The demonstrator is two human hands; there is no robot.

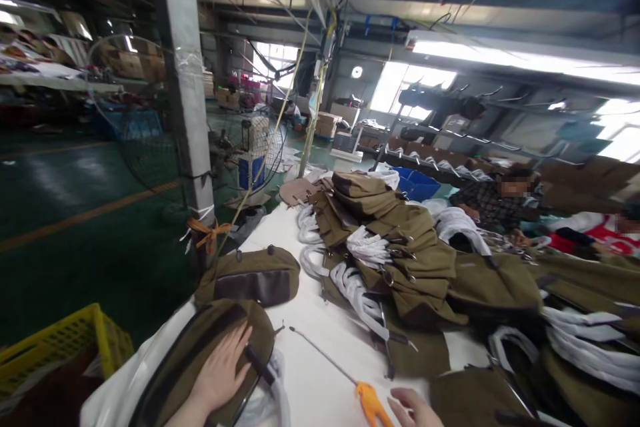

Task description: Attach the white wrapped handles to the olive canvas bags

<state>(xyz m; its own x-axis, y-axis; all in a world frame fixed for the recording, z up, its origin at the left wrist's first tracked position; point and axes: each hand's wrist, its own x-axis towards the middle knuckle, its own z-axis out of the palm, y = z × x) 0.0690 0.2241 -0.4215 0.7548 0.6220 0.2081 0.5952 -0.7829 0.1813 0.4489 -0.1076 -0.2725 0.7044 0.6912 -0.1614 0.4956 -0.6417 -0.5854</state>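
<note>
My left hand (220, 370) lies flat with spread fingers on an olive bag (185, 347) with dark trim at the table's near left. A dark handle end with white wrapping (277, 390) sticks out beside its fingertips. At the bottom edge, my right hand (413, 408) is partly in view, fingers apart and empty, just right of the orange handle (371, 403) of a tool with a long thin metal rod (323, 355). The tool lies on the white table (305, 400). Another olive bag (255, 277) with a dark panel rests behind the first.
Olive bags (420, 247) with white-wrapped handles (370, 247) are heaped across the middle and right. A metal post (185, 80) stands at the left, above a yellow crate (95, 340). Two people (500, 203) sit across the table at right. Fans stand behind.
</note>
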